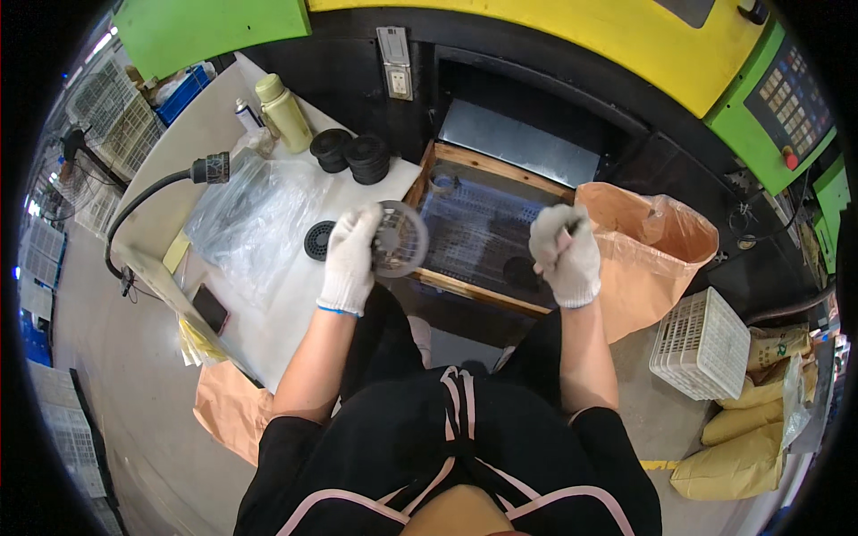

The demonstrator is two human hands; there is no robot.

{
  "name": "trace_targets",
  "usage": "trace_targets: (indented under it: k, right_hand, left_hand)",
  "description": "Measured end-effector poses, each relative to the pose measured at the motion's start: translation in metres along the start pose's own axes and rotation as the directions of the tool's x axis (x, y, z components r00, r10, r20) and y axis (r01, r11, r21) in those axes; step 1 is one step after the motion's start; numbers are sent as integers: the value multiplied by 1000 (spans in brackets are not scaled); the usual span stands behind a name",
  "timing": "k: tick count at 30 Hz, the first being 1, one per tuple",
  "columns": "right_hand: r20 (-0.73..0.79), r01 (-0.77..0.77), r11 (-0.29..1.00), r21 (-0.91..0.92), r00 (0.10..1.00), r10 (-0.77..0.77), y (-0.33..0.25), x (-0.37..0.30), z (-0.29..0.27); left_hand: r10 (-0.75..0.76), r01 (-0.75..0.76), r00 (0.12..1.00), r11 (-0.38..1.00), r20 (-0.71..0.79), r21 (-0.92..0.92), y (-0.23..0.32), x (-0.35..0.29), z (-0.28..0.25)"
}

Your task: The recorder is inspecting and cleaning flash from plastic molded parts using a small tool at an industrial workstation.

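Observation:
My left hand (353, 255), in a white knit glove, is closed on the edge of a round, see-through slotted disc (399, 239). The disc stands out from the fingers toward the wooden-framed bin. A black perforated disc (319, 240) lies on the white table just left of that hand. My right hand (567, 254), gloved too, hovers over the bin's right side with its fingers curled in. Whatever it may hold is hidden by the fingers. Beneath it a dark round piece (519, 271) rests in the bin.
Two stacks of black discs (366, 159) stand on the white table (277, 332), with plastic bags (255, 210), a bottle (283, 113) and a phone (211, 309). The wooden-framed bin (500, 172) sits below the machine chute. At right are an open paper sack (639, 268) and a white crate (702, 347).

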State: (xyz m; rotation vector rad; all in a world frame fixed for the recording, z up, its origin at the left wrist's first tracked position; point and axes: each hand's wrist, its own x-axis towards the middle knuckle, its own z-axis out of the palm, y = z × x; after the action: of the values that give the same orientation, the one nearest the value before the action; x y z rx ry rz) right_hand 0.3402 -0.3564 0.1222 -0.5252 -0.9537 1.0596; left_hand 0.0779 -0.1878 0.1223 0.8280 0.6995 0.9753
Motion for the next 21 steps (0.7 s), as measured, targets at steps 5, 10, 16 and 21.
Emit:
trace_targets:
  k: [5,10,16,21]
  right_hand:
    - [-146,-142,412,-900,989,23,27,24,87]
    - [-312,-405,904,138,848,428,65,0,112]
    - [-349,-339,719,-607,926,141,60,28,97]
    - [-173,-380,849,-367,925,339,80,4,82]
  left_hand:
    - [102,-284,926,824,364,490,-9,-35,32]
    - [-8,-55,978,952,206,300,2,-52,50]
    - [43,-60,990,991,137,117,-18,-41,34]
    - [103,-196,919,957,381,213,-23,-42,25]
